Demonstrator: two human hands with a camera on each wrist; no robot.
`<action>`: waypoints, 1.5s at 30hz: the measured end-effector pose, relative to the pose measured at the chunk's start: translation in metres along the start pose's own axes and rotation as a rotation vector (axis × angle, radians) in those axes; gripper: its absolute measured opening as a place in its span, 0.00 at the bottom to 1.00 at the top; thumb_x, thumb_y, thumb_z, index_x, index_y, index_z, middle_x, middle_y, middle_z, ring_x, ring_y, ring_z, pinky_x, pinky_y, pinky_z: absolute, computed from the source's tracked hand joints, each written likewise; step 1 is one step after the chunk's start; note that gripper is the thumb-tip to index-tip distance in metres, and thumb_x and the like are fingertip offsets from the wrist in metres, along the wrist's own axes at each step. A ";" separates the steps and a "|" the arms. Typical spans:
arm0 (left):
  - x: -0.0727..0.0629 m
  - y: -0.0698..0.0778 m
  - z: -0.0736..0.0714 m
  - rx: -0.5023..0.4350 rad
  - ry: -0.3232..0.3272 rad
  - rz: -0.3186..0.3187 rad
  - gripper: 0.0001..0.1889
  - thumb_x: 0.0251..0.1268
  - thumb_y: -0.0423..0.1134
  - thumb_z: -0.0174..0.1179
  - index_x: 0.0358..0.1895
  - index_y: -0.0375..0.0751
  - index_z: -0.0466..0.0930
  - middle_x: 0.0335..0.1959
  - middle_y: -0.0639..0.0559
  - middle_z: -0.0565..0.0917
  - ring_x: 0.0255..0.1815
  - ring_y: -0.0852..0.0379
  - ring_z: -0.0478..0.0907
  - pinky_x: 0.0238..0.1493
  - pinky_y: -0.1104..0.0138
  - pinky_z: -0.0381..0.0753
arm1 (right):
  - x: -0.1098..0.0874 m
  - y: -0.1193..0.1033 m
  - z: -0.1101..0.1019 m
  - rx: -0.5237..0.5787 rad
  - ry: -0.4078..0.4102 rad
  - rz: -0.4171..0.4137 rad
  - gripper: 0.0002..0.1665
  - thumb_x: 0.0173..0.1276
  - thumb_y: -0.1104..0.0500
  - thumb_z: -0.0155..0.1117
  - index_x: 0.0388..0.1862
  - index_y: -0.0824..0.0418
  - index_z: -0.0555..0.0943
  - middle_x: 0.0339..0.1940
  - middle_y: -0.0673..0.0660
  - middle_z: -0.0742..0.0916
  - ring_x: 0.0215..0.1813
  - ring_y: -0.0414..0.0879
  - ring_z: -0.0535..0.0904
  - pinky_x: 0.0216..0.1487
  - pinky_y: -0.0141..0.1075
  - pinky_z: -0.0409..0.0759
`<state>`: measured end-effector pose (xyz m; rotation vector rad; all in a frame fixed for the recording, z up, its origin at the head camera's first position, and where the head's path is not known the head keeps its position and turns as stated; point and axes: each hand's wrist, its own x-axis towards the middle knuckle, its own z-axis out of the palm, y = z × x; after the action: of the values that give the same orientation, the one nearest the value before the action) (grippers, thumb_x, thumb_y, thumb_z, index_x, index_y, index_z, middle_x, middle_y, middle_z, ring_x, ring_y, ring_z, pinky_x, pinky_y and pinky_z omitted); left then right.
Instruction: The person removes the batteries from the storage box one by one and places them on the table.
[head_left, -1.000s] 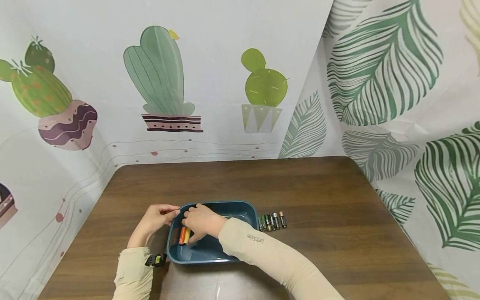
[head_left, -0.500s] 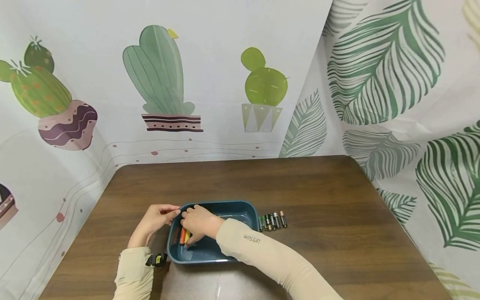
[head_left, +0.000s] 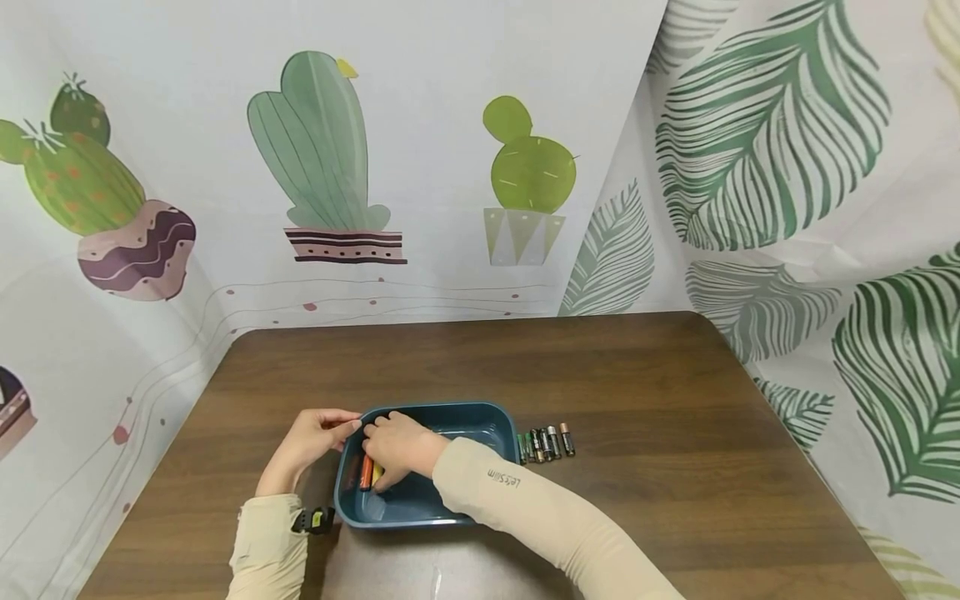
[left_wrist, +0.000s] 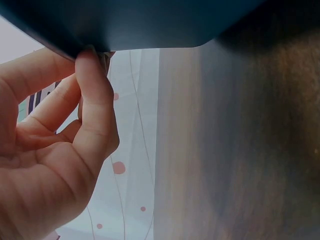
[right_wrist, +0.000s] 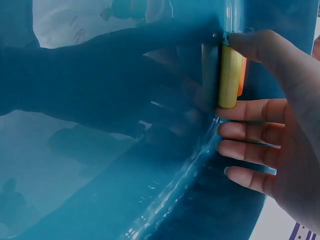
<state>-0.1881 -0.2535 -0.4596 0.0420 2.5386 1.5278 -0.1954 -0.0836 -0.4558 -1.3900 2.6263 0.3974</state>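
A dark blue tray [head_left: 420,524] stands on the table. At its far left corner, my left hand [head_left: 303,446] pinches the rim between thumb and fingers; the left wrist view shows the thumb [left_wrist: 92,75] against the tray's outer wall. My right hand [head_left: 401,443] reaches inside, at the left end. In the right wrist view a yellow battery [right_wrist: 229,80] is held lengthwise between the thumb at one end and the index finger at the other. The remaining fingers extend along the tray wall. Beside it, against the left side, lies an orange-red battery [head_left: 366,472], partly hidden behind the yellow one.
Several batteries [head_left: 545,443] lie in a row on the brown wooden table [head_left: 645,400], just right of the tray. A printed cloth [head_left: 442,167] with cacti and leaves hangs behind the table.
My right hand has shifted slightly left, its thumb drawing in over the yellow battery, which shows less in the head view. The left hand stays at the tray's rim.
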 end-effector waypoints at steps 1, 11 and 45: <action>0.000 0.001 0.000 -0.002 -0.001 0.000 0.15 0.64 0.32 0.61 0.49 0.24 0.80 0.35 0.43 0.84 0.27 0.55 0.79 0.30 0.65 0.82 | -0.001 0.000 0.000 0.002 -0.002 0.001 0.36 0.55 0.29 0.64 0.56 0.48 0.79 0.54 0.45 0.78 0.51 0.40 0.72 0.57 0.32 0.70; -0.001 0.001 0.000 -0.006 0.005 -0.018 0.14 0.65 0.31 0.60 0.50 0.24 0.80 0.39 0.40 0.84 0.29 0.54 0.81 0.32 0.65 0.83 | -0.004 0.005 -0.003 -0.015 -0.027 -0.018 0.36 0.54 0.29 0.65 0.58 0.45 0.79 0.57 0.44 0.78 0.55 0.39 0.71 0.60 0.34 0.69; 0.000 0.000 0.002 0.031 0.031 -0.009 0.13 0.64 0.32 0.61 0.46 0.25 0.82 0.34 0.44 0.85 0.28 0.55 0.79 0.30 0.66 0.82 | -0.047 0.032 -0.026 -0.078 0.126 -0.026 0.38 0.53 0.27 0.62 0.55 0.48 0.81 0.50 0.45 0.83 0.49 0.41 0.73 0.54 0.37 0.71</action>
<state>-0.1878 -0.2523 -0.4608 0.0111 2.5832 1.4975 -0.1956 -0.0372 -0.4140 -1.5193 2.7154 0.4263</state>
